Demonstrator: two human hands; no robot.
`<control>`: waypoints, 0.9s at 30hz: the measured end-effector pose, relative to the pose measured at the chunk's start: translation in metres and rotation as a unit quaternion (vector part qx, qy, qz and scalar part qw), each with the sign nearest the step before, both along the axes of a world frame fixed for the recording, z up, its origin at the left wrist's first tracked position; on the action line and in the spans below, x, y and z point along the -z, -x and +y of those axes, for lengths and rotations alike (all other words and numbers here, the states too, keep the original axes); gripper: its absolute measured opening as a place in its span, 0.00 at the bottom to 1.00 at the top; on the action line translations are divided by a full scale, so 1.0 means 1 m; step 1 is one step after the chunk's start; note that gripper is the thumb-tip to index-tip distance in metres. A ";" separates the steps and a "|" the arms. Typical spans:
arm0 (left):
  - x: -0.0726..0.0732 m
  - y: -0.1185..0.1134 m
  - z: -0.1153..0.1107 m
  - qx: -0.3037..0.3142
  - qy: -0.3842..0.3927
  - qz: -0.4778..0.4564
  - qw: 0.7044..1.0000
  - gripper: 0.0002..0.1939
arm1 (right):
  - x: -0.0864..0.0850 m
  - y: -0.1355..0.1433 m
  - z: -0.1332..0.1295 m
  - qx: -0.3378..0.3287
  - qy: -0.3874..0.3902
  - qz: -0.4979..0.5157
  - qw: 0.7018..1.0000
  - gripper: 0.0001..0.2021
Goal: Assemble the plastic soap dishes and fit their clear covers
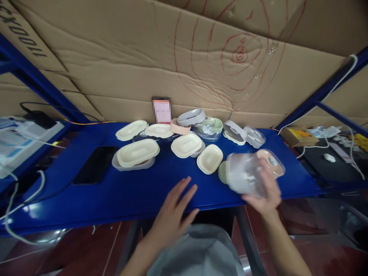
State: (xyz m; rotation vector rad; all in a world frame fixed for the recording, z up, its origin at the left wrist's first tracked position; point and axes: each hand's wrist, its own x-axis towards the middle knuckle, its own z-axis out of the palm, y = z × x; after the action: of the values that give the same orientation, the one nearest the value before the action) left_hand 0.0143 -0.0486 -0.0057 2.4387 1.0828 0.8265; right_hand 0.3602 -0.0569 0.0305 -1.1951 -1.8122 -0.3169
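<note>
My right hand (pixel 266 191) grips a translucent, whitish plastic container (pixel 243 172), blurred by motion, above the front right of the blue table (pixel 172 191). Part of a pale green piece (pixel 222 172) shows behind its left side. To its right lies a peach container with a clear cover (pixel 271 163). Over the table's front edge, my left hand (pixel 178 209) has its fingers spread and holds nothing. A small cream tray (pixel 209 159) and a larger cream tray (pixel 186 145) lie beyond it. At left, another cream tray (pixel 138 152) rests on a greyish one.
Along the back are more cream trays (pixel 132 130), a grey band (pixel 191 117), a peach band (pixel 180 127) and clear plastic pieces (pixel 254 137). A phone (pixel 162 110) leans against the cardboard wall (pixel 129 76). A flat black device (pixel 94 165) lies at left, near white cables (pixel 23 207).
</note>
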 end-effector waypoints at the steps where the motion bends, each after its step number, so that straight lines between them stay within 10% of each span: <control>1: -0.003 -0.009 0.000 0.034 -0.026 0.018 0.999 0.34 | -0.005 -0.026 -0.002 0.083 -0.021 0.023 0.996 0.44; 5: -0.011 -0.049 0.012 0.121 -0.092 0.092 0.984 0.31 | -0.007 -0.143 0.004 0.365 -0.027 0.055 0.929 0.40; 9: -0.005 -0.070 0.031 0.058 -0.080 0.137 0.986 0.34 | 0.018 -0.218 0.013 0.414 0.077 0.024 0.907 0.40; 13: 0.000 -0.060 0.031 0.014 -0.066 0.131 0.989 0.27 | 0.036 -0.232 0.018 0.389 0.131 -0.009 0.912 0.38; 19: 0.006 -0.014 0.019 -0.034 -0.092 0.092 0.991 0.20 | 0.021 -0.175 -0.006 0.350 0.078 0.009 0.934 0.30; 24: 0.008 0.013 0.021 -0.040 -0.062 -0.015 0.997 0.04 | 0.027 -0.060 -0.026 0.041 0.171 -0.120 0.977 0.23; 27: 0.008 0.017 0.021 -0.012 -0.035 -0.044 0.998 0.03 | 0.036 -0.013 -0.019 0.003 0.187 -0.166 0.968 0.20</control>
State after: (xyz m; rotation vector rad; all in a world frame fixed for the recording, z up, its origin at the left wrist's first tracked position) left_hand -0.0031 -0.0281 -0.0137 2.4245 1.0710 0.9853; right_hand 0.3728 -0.0757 -0.0052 -1.4746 -2.2312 -0.1892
